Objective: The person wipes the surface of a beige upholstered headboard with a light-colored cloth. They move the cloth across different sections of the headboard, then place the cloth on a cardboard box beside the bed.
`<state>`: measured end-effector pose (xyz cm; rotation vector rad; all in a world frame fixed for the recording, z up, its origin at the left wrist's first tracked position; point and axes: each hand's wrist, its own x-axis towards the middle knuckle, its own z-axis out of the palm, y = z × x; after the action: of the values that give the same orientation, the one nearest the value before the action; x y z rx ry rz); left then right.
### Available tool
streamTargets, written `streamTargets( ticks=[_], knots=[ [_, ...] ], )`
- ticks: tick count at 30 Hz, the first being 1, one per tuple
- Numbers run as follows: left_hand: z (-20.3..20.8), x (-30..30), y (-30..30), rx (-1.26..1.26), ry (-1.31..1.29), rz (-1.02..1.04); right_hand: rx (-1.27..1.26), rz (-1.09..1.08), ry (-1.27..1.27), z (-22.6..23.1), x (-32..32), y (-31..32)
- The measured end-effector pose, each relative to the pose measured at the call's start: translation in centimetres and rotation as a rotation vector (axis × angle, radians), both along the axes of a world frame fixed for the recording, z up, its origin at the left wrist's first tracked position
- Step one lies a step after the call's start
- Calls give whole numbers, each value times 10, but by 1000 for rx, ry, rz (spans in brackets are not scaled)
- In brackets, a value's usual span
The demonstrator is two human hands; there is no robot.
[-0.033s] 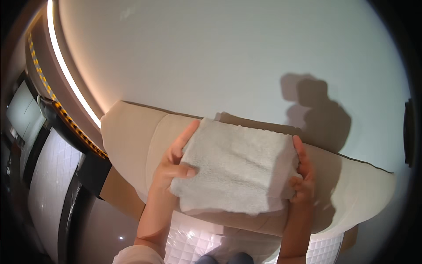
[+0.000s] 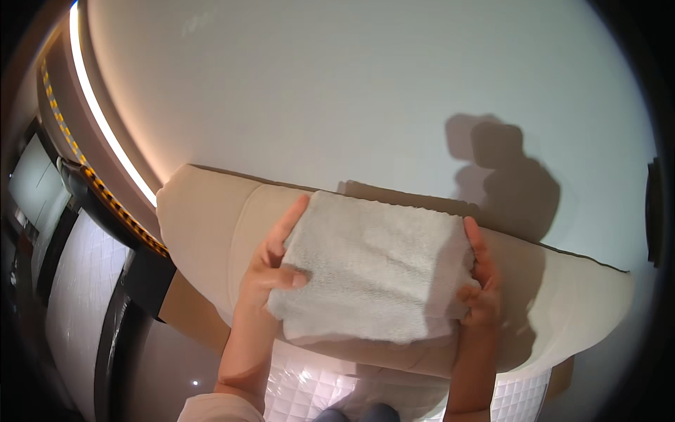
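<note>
Between my two hands a light grey towel [image 2: 373,271] with a fluffy surface is held up, folded into a rough rectangle. My left hand [image 2: 274,264] grips its left side, thumb across the front and index finger stretched along the edge. On the opposite side my right hand [image 2: 484,278] pinches the edge, with fingers partly behind the cloth. Behind and below the towel lies a beige padded seat or cushion [image 2: 211,218]; the cloth hides its middle. Whether the towel touches it, I cannot tell.
A pale wall [image 2: 337,91] rises behind the cushion, with my shadow on it. A bright light strip [image 2: 105,116] and yellow-black striped tape [image 2: 105,184] curve down the left. White quilted wrapping [image 2: 302,369] lies below, near my feet. A cardboard piece [image 2: 190,309] stands at lower left.
The whole view has shifted slightly. Both hands keep the same grip on the towel, which sits a touch further left in the picture.
</note>
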<state>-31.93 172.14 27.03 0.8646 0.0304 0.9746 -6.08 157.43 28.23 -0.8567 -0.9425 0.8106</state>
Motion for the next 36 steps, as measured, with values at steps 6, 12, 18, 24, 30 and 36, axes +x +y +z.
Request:
streamTargets(
  ticks=[6, 12, 18, 24, 30, 36],
  knots=[
    [-12, 6, -1, -22, -143, 3, 34, 112, 58, -7, -2, 2],
    [-23, 7, 1, -52, -72, 159, -155, 64, 36, 6, -8, 5],
    [-21, 0, -25, -201, -25, 265, -260, 141, -74, 13, -3, 5],
    [-64, -42, -82, -180, 30, 335, -216, 238, -284, 6, -15, -5],
    [-96, -82, -129, -240, 149, 272, -157, 494, -668, -2, -48, -54],
    [-45, -89, -81, -29, 276, 178, -231, 182, -461, 3, -58, -64]
  ],
)
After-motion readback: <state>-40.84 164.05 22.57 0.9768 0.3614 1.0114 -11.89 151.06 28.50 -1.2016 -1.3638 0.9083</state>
